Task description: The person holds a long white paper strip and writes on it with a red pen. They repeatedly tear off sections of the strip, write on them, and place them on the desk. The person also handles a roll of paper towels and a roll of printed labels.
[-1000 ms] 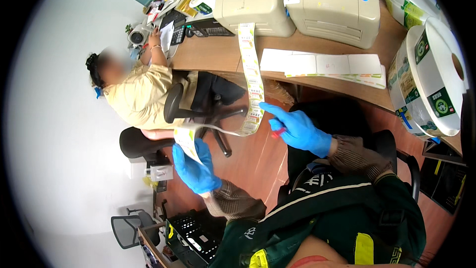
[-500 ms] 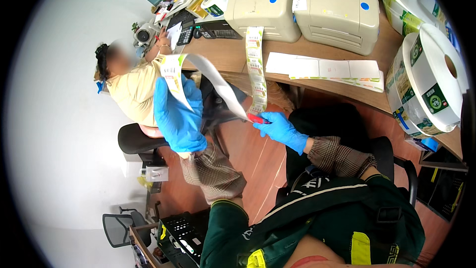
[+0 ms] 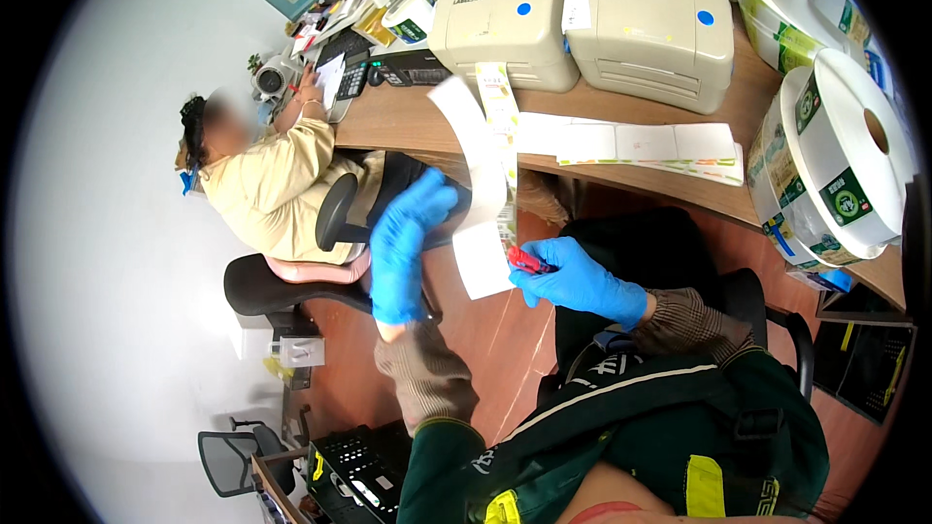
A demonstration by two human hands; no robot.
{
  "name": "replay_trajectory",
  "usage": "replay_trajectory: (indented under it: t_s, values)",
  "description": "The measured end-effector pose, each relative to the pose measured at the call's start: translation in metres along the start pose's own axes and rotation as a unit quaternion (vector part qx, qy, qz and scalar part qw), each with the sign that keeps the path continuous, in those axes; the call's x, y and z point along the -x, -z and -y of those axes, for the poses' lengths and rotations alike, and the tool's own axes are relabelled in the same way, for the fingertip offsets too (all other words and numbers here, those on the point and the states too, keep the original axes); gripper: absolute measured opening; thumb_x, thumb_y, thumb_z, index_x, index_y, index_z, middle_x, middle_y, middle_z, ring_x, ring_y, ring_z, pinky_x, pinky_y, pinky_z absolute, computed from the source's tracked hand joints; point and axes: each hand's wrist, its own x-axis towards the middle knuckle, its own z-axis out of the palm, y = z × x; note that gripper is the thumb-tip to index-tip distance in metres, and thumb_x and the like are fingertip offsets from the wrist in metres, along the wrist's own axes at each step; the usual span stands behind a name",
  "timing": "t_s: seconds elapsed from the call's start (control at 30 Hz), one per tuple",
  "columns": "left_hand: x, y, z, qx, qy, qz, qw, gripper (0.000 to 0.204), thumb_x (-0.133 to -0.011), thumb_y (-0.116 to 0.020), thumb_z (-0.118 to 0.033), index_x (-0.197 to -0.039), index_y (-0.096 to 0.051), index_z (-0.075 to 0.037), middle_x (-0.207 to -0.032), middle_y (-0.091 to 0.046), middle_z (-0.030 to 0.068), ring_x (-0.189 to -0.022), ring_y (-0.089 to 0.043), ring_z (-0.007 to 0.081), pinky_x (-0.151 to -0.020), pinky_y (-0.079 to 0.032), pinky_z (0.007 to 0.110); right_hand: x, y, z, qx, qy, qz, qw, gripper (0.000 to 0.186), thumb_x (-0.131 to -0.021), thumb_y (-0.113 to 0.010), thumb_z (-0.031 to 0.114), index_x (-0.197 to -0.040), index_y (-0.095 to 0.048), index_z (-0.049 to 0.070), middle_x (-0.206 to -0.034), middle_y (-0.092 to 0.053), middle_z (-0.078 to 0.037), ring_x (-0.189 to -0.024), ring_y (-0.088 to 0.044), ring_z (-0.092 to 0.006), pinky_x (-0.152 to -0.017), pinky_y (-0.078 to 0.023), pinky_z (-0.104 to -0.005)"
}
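My left hand (image 3: 413,252), in a blue glove, is held up left of centre, its fingers stretched out and slightly blurred. Just right of its fingertips hangs a white paper strip (image 3: 476,160), its blank side toward me and its upper end loose. The strip's lower end meets the fingers of my right hand (image 3: 582,281), also blue-gloved. That hand is closed around a small red tool (image 3: 529,260) whose kind is mostly hidden by the fingers. Behind the white strip, a printed label strip (image 3: 497,102) hangs from the left label printer (image 3: 505,24).
Another beige printer (image 3: 650,29) stands alongside on the wooden desk (image 3: 398,121). Flat label strips (image 3: 646,143) lie in front of it. Large label rolls (image 3: 845,155) stand at the right. A seated person (image 3: 282,180) works at the far left, near an office chair (image 3: 267,286).
My left hand has dropped away from the strip's upper end and moved right. The strip has swung right and turned its blank side toward me. My right hand is slightly lower, still gripping the red tool.
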Motion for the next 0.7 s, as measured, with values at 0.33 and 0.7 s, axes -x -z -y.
replay_trajectory:
  t_s: [0.33, 0.7]
  values:
    - [0.066, -0.033, 0.022, 0.04, 0.09, -0.07, 0.993, 0.05, -0.076, -0.068, 0.002, -0.124, -0.054, 0.001, -0.123, -0.059, 0.0128, -0.116, -0.052, 0.0186, -0.106, -0.032, 0.036, 0.009, 0.002, -0.012, 0.065, 0.012, 0.004, 0.998, 0.025, -0.087, -0.065, 0.015, -0.104, -0.062, -0.003, -0.068, -0.06, -0.006, -0.062, -0.059, -0.0102, -0.059, -0.047, -0.0252]
    - [0.074, -0.023, 0.012, 0.089, 0.016, -0.218, 0.972, 0.023, -0.084, -0.063, -0.005, -0.104, -0.06, 0.005, -0.1, -0.067, 0.0159, -0.089, -0.066, 0.0239, -0.087, -0.05, 0.033, 0.014, -0.001, 0.016, 0.036, 0.066, -0.042, 0.996, 0.036, -0.085, -0.067, 0.008, -0.119, -0.061, 0.002, -0.077, -0.06, -0.002, -0.061, -0.053, -0.0057, -0.059, -0.046, -0.0203]
